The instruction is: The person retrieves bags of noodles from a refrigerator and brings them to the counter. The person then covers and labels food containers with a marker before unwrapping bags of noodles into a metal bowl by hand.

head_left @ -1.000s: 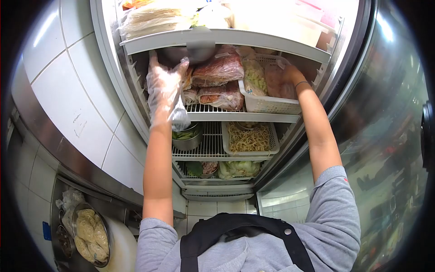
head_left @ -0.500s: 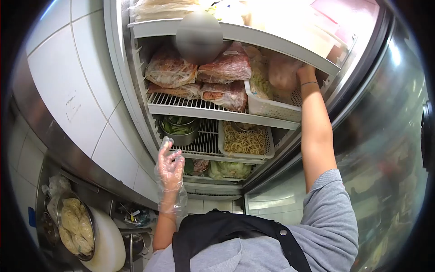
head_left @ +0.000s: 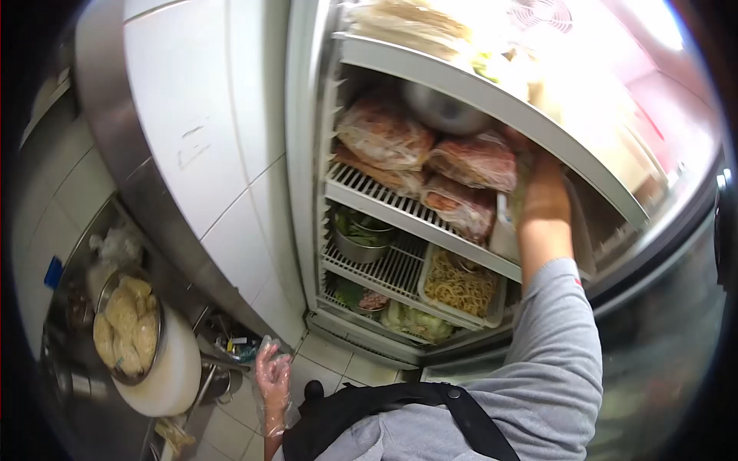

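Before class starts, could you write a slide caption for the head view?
Right arm reaching into a stocked fridge beside plastic-wrapped meat, above noodles, while the gloved left hand hangs low.

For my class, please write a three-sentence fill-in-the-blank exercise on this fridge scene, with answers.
1. The left hand wears a clear plastic ____.
2. Only the ____ (left or right) arm reaches inside the fridge.
3. The noodles sit one shelf ____ (above or below) the wrapped meat.
Missing words: glove; right; below.
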The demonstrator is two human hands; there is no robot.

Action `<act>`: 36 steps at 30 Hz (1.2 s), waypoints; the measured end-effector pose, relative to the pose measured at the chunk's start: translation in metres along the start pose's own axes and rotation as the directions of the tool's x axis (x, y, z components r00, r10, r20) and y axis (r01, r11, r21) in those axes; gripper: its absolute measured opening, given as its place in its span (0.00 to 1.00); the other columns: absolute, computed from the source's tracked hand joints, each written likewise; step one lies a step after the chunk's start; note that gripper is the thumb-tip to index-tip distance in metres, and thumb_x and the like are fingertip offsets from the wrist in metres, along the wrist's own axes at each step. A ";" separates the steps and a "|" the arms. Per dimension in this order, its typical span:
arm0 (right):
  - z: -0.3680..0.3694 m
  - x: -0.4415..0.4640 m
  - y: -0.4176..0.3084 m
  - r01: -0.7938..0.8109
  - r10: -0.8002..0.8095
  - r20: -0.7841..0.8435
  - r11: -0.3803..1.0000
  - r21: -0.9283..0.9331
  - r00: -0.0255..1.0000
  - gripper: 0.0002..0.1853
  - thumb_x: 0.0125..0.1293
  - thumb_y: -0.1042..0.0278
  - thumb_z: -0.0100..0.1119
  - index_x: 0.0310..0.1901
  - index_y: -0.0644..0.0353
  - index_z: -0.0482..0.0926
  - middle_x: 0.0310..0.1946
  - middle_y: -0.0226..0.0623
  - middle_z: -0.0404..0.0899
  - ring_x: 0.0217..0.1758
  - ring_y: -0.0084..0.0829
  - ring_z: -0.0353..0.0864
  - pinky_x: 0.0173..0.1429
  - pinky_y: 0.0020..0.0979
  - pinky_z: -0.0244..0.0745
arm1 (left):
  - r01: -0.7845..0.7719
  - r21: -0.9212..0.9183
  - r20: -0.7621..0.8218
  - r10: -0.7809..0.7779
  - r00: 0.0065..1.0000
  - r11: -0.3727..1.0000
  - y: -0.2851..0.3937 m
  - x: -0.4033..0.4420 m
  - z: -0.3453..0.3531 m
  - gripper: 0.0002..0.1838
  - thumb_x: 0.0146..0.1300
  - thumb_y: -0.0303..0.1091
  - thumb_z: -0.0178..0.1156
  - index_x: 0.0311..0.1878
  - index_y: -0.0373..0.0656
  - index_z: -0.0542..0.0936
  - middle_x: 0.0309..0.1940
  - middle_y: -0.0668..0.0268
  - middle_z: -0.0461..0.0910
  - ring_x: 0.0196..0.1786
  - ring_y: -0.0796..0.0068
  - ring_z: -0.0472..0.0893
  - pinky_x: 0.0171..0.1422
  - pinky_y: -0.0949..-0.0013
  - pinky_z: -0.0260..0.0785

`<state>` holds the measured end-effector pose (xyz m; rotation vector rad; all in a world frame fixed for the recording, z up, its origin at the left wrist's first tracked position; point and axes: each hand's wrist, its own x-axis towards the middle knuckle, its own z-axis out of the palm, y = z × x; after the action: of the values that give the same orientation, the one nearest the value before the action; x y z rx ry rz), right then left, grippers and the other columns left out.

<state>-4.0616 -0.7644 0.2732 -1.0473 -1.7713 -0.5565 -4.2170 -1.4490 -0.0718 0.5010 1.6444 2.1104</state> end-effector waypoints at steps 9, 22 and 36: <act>0.022 0.001 0.043 0.122 -0.119 0.394 0.992 0.018 0.911 0.29 0.59 0.54 0.58 0.59 0.63 0.70 0.53 0.44 0.75 0.52 0.42 0.75 0.54 0.42 0.73 | 0.043 0.089 -0.231 -0.022 0.973 0.995 0.006 -0.022 -0.032 0.33 0.61 0.26 0.59 0.69 0.47 0.59 0.63 0.60 0.66 0.50 0.71 0.78 0.46 0.73 0.72; 0.048 0.016 0.051 0.095 -0.144 0.812 0.989 0.109 0.566 0.31 0.57 0.55 0.60 0.60 0.63 0.69 0.56 0.43 0.73 0.54 0.42 0.74 0.54 0.43 0.73 | -0.252 0.472 -0.295 0.421 0.858 0.845 0.111 0.058 -0.092 0.23 0.58 0.28 0.63 0.58 0.44 0.72 0.59 0.62 0.70 0.57 0.71 0.72 0.57 0.68 0.68; -0.161 -0.022 0.024 0.297 0.137 0.950 0.929 -0.222 0.281 0.34 0.55 0.57 0.62 0.62 0.62 0.67 0.58 0.42 0.71 0.57 0.41 0.72 0.54 0.44 0.73 | -0.405 0.837 -0.170 0.877 0.449 0.369 0.168 0.099 -0.199 0.18 0.69 0.34 0.52 0.59 0.35 0.71 0.55 0.55 0.75 0.53 0.64 0.77 0.60 0.65 0.70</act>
<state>-3.9561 -0.8814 0.3198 -1.8150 -2.9060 -0.2721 -4.4218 -1.5964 0.0468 0.9802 3.1802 2.2050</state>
